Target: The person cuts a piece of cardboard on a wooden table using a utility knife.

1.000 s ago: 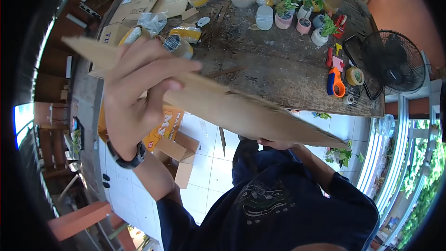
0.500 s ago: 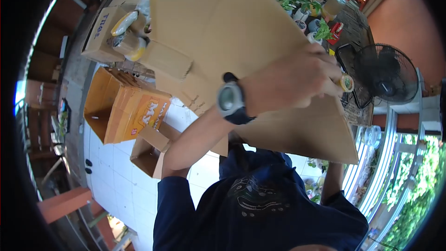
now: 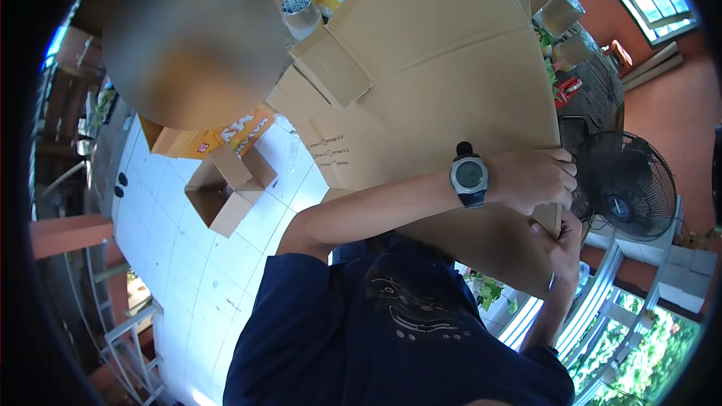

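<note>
A large brown cardboard box lies slanted across the front of my body, with small print near its lower left and a folded flap at its left side. My left hand, with a grey and black watch on the wrist, reaches across the cardboard, its fingers curled over the right edge. Just below it, my right hand grips the same edge, thumb on the near face and fingers behind. Whether a tape roll is still inside the left hand is hidden.
A black fan stands close to the right of my hands. Tape rolls and red-handled scissors lie on the dark table. A small open carton sits on the white tiled floor. A blurred round patch hides the upper left.
My left hand has moved down along the cardboard's right edge; the tape roll seen at it no longer shows. My right hand has come into view at that edge. The view has shifted.
</note>
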The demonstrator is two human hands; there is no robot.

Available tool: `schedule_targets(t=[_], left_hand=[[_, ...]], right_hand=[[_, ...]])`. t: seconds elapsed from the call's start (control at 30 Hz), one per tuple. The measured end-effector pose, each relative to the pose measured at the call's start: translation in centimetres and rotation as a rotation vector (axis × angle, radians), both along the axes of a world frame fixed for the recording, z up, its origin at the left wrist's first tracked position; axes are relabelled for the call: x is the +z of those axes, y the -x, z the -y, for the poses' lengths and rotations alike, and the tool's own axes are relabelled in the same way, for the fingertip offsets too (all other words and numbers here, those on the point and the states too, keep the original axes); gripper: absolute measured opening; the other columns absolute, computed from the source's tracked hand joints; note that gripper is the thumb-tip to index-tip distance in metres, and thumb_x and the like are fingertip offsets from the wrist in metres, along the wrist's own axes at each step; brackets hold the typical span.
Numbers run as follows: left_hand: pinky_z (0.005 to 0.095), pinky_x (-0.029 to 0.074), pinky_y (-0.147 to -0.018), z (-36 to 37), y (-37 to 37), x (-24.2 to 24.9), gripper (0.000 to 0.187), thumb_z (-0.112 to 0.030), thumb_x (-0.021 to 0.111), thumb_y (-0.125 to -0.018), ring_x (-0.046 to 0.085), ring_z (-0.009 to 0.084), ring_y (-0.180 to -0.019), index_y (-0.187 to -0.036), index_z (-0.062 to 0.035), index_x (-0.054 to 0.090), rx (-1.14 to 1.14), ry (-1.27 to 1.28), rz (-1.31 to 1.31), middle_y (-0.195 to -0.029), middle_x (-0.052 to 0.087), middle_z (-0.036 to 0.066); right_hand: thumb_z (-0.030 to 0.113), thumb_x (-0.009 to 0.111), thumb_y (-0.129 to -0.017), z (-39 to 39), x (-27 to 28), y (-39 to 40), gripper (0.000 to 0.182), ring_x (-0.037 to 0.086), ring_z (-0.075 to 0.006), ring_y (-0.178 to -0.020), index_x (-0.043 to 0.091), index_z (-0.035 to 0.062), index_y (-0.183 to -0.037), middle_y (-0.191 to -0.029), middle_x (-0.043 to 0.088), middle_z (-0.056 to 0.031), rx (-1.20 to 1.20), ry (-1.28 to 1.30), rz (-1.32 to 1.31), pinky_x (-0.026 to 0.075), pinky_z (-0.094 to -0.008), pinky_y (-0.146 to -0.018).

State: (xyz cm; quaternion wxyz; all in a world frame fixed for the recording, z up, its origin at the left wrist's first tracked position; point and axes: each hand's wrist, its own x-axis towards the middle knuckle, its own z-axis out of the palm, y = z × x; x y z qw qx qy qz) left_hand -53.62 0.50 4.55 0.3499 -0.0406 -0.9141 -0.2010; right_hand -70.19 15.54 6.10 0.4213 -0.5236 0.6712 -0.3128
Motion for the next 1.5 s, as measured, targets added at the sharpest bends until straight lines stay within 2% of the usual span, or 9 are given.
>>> schedule_targets(t=[0.23,0.43,0.8,0.87,1.1,1.23,1.27,1.37,1.5], left_hand=[[0.0421,0.044,-0.099,-2.5,-9.8,-10.8,0.036,0.010,0.065,-0.075,0.053,0.0277,-0.117,-0.105,-0.0092,0.066,0.749,-0.557,-0.596,-0.121,0.058,0.011],[0.0480,0.044,-0.099,-4.3,-25.8,-27.0,0.055,-0.007,0.075,-0.075,0.045,0.0269,-0.127,-0.125,-0.0062,0.051,1.546,-1.176,-0.324,-0.129,0.054,0.010],[0.0503,0.035,-0.107,9.5,-37.7,-34.0,0.046,-0.029,0.056,-0.087,0.050,0.0352,-0.127,-0.127,-0.0079,0.061,1.235,-0.346,0.554,-0.130,0.061,0.016],[0.0505,0.031,-0.110,8.7,-35.4,-28.6,0.052,-0.037,0.058,-0.089,0.047,0.0363,-0.130,-0.132,-0.0093,0.058,1.114,-0.509,0.570,-0.135,0.058,0.016],[0.0489,0.045,-0.099,7.4,-34.5,-27.9,0.090,-0.064,0.077,-0.068,0.057,0.0390,-0.117,-0.132,-0.0055,0.055,1.019,-0.054,0.551,-0.129,0.061,0.018],[0.0448,0.038,-0.109,8.2,-36.9,-29.8,0.101,-0.050,0.085,-0.068,0.044,0.0368,-0.133,-0.143,0.0009,0.040,0.929,-0.703,0.785,-0.142,0.049,0.021],[0.0445,0.038,-0.108,7.9,-37.9,-29.9,0.096,-0.046,0.085,-0.069,0.045,0.0360,-0.132,-0.141,0.0005,0.042,0.905,-0.729,0.787,-0.140,0.051,0.020],[0.0435,0.040,-0.106,5.5,-39.6,-28.2,0.081,-0.034,0.085,-0.072,0.051,0.0342,-0.126,-0.136,-0.0010,0.049,0.882,-0.891,0.793,-0.133,0.058,0.017],[0.0427,0.043,-0.102,-0.9,-44.8,-28.1,0.062,-0.025,0.083,-0.074,0.057,0.0337,-0.118,-0.126,-0.0030,0.058,1.026,-1.123,0.766,-0.125,0.063,0.016]], right_hand=[[0.000,0.069,-0.083,0.8,0.0,0.9,0.020,0.055,-0.0050,-0.075,0.065,-0.0036,-0.102,-0.082,0.064,0.0006,-0.066,0.088,0.121,0.041,-0.0209,-0.070],[0.002,0.072,-0.082,1.3,1.7,0.7,0.020,0.055,-0.0055,-0.072,0.068,-0.0058,-0.100,-0.080,0.066,-0.0009,0.072,0.168,0.105,0.040,-0.0216,-0.066],[0.007,0.081,-0.073,-0.8,2.4,1.0,0.029,0.058,-0.0077,-0.063,0.071,-0.0073,-0.096,-0.071,0.068,-0.0057,0.182,0.202,0.091,0.043,-0.0250,-0.058],[0.006,0.082,-0.072,-1.7,1.4,1.3,0.034,0.059,-0.0081,-0.063,0.071,-0.0070,-0.101,-0.071,0.068,-0.0064,0.188,0.223,0.075,0.043,-0.0249,-0.058],[0.002,0.079,-0.073,-3.4,0.9,-0.5,0.049,0.067,-0.0121,-0.072,0.066,-0.0027,-0.120,-0.089,0.074,-0.0138,0.164,0.151,0.181,0.048,-0.0251,-0.068],[0.001,0.078,-0.074,-3.0,0.0,-1.4,0.052,0.070,-0.0143,-0.084,0.064,-0.0021,-0.124,-0.102,0.074,-0.0165,0.173,0.097,0.272,0.050,-0.0259,-0.076],[0.006,0.080,-0.075,-2.8,-1.2,-1.5,0.046,0.058,-0.0107,-0.056,0.067,-0.0020,-0.119,-0.074,0.069,-0.0169,0.164,0.188,0.251,0.039,-0.0280,-0.053],[0.002,0.077,-0.076,-1.7,-3.1,-0.4,0.053,0.069,-0.0147,-0.092,0.062,0.0008,-0.127,-0.107,0.073,-0.0150,0.263,0.016,0.226,0.050,-0.0271,-0.081],[0.000,0.071,-0.076,0.7,-7.3,-1.1,0.038,0.069,-0.0286,-0.088,0.068,-0.0008,-0.115,-0.094,0.073,-0.0170,0.273,-0.151,-0.017,0.051,-0.0350,-0.080]])
